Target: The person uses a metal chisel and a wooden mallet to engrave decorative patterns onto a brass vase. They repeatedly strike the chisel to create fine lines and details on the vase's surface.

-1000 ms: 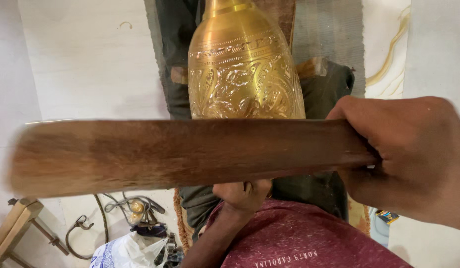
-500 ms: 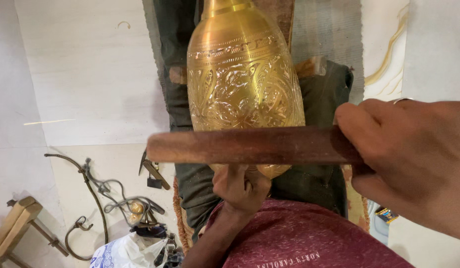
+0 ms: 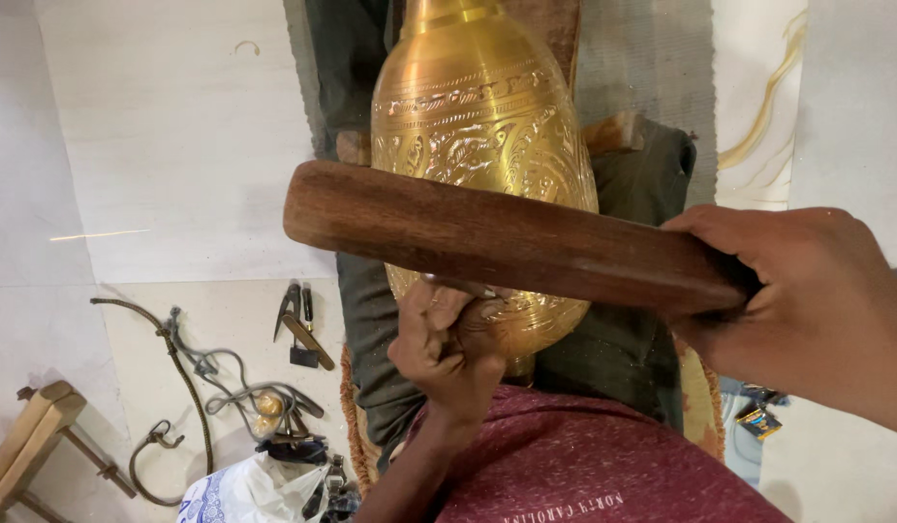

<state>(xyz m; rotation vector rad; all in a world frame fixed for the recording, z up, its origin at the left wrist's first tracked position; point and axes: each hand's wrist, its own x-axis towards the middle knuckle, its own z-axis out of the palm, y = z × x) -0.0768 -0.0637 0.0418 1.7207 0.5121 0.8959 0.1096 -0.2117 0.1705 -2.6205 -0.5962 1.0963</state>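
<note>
1. An engraved brass vase (image 3: 482, 136) lies across the person's lap, over dark green trousers (image 3: 623, 339), its neck pointing away and cut off by the top edge. Its mouth is out of view, so whether anything is inside cannot be told.
2. The right hand (image 3: 807, 300) is clenched round one end of a dark wooden mallet (image 3: 507, 237). The mallet crosses in front of the vase's belly and hides a band of the engraving; whether the wood touches the brass cannot be made out.
3. The left hand (image 3: 448, 344) is closed against the lower part of the vase, just under the mallet. It seems to pinch something small against the metal, but the thing itself is hidden by the fingers and the mallet.
4. A white plastic bag (image 3: 245, 489) sits on the floor at the lower left, partly cut off by the bottom edge; its contents do not show.
5. Near the bag lies a tangle of grey cord (image 3: 201, 373) with dark small tools (image 3: 301, 329) beside it, too small to name exactly.
6. A wooden piece (image 3: 27, 446) shows at the lower left corner, mostly out of frame.
7. A small colourful packet (image 3: 758, 421) lies on the floor under the right wrist, partly hidden.
8. The maroon shirt (image 3: 584, 455) fills the bottom of the view.
</note>
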